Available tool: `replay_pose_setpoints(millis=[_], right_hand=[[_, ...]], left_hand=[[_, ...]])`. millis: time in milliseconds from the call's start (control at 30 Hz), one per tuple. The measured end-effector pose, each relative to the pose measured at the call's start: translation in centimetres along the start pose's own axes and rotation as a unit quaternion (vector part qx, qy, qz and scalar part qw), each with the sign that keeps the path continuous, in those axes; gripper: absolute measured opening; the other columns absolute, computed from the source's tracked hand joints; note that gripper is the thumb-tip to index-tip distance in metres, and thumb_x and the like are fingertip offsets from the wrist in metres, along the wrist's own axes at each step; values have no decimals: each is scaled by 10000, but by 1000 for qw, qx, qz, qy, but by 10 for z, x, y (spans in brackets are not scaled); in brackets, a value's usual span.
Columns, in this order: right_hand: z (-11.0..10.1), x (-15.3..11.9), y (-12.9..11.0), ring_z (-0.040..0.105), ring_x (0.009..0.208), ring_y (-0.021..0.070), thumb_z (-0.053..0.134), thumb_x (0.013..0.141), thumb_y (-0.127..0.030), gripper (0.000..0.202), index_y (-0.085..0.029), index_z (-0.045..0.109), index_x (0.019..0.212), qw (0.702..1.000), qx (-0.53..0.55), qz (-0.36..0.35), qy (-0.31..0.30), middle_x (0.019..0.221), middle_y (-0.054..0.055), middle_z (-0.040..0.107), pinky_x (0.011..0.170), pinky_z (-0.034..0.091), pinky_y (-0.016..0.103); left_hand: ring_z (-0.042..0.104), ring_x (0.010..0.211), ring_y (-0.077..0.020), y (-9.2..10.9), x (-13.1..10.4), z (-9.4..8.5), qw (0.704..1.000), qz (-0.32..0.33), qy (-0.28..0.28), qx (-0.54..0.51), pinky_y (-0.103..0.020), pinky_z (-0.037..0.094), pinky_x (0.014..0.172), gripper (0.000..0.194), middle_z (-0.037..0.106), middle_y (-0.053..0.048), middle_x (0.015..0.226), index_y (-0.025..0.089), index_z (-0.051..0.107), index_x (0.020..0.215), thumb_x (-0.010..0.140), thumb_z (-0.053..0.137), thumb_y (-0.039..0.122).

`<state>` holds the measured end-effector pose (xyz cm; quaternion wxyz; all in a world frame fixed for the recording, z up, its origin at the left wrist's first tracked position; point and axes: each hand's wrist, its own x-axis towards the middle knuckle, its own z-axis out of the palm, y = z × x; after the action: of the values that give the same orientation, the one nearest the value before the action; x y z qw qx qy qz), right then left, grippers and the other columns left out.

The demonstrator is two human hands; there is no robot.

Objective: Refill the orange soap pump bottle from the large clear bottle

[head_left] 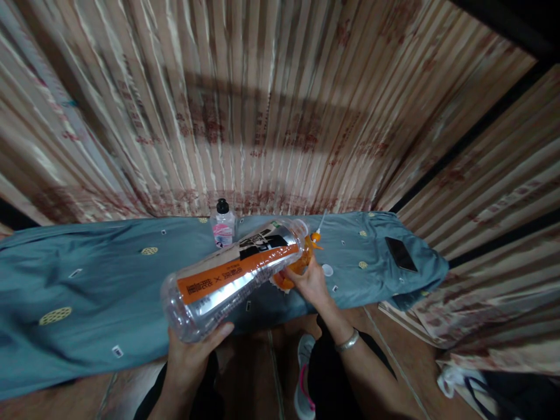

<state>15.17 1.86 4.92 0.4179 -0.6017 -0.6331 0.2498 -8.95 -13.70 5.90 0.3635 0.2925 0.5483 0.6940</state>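
Note:
A large clear plastic bottle (238,271) with an orange and silver label is tilted, its base at the lower left and its mouth at the upper right. My left hand (192,353) supports it near the base. The bottle's mouth is over a smaller orange bottle (301,259), which my right hand (312,283) grips around its side. Just behind it lies an orange pump top (315,238) with a thin pale tube. A small round white cap (327,270) rests on the cloth right of my right hand.
A clear bottle with a black cap (223,224) stands at the back of the blue-green cloth (109,274). A dark phone (401,254) lies at the right. Pleated curtains (271,116) hang behind. Bags (503,388) sit on the floor at lower right.

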Motion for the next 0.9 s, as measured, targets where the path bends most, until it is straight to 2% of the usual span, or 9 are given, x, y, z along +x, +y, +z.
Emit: replay_pose_setpoints(millis=[67, 167, 333, 533, 667, 900], right_hand=[[0, 0, -1, 852, 1017, 399, 906, 710, -596, 753, -205, 650, 1300, 1000, -3, 3, -2, 1086, 146, 872, 865, 671, 467], [-1, 1, -3, 847, 1049, 401, 904, 717, -579, 715, -210, 652, 1276, 1000, -4, 2, -3, 1101, 148, 870, 888, 665, 470], [-1, 1, -4, 842, 1085, 402, 902, 730, -560, 674, -227, 651, 1260, 1000, -6, -2, -11, 1139, 144, 867, 918, 657, 476], [-2, 1, -4, 842, 1104, 398, 919, 745, -550, 709, -219, 647, 1311, 1000, 1, -6, -16, 1161, 144, 869, 920, 657, 466], [-4, 1, -3, 846, 1085, 392, 936, 745, -533, 719, -215, 652, 1323, 1000, 2, -9, -19, 1153, 138, 870, 892, 663, 453], [-5, 2, -1, 837, 1121, 377, 955, 724, -503, 710, -227, 664, 1310, 1000, 2, -23, -16, 1205, 126, 862, 945, 662, 455]], left_hand=[[781, 1193, -344, 1, 1, 1, 1000, 16, -4, -15, -470, 575, 1170, 698, 843, -94, 1206, 230, 842, 1178, 590, 1056, 541], [762, 1255, -345, 6, 3, 3, 999, 32, -5, -30, -484, 551, 1197, 732, 830, -98, 1302, 243, 824, 1258, 611, 1066, 486], [766, 1237, -365, 15, 5, 6, 999, 21, -33, -35, -495, 565, 1180, 761, 837, -109, 1261, 231, 824, 1240, 559, 1090, 443], [743, 1283, -361, 24, 0, 15, 998, 20, 2, -61, -495, 532, 1212, 858, 822, -75, 1291, 263, 779, 1334, 559, 1087, 464], [756, 1253, -361, 26, 1, 17, 998, 12, -5, -55, -503, 569, 1167, 944, 819, -91, 1271, 236, 743, 1385, 529, 1090, 429], [723, 1332, -364, 25, 3, 20, 997, 42, -17, -67, -499, 531, 1211, 985, 795, -105, 1357, 233, 686, 1446, 558, 1081, 397]])
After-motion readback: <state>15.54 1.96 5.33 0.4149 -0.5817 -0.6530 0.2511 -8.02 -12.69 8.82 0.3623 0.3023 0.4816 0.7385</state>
